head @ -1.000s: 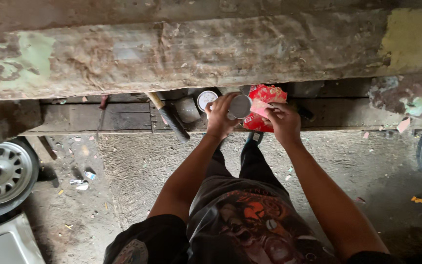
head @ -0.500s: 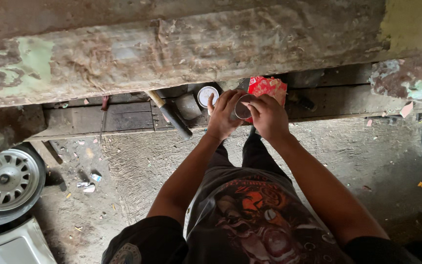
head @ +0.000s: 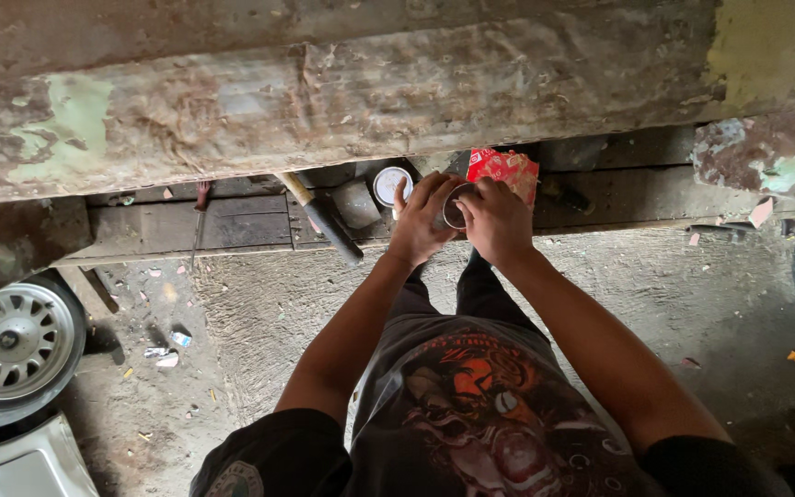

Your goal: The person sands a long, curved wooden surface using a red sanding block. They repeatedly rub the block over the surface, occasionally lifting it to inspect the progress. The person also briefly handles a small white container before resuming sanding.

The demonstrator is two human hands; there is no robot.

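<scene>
Fingers (head: 434,198) of both hands wrap a small round tin (head: 454,208) over the wooden ledge (head: 232,225), left hand (head: 420,225) at nine o'clock, right hand (head: 499,221) at three and covering more, red packet (head: 505,171) at one o'clock.

Both forearms stretch forward and meet above the small tin (head: 454,206). The left hand (head: 423,221) cups it. The right hand (head: 497,219) curls over its top.
</scene>
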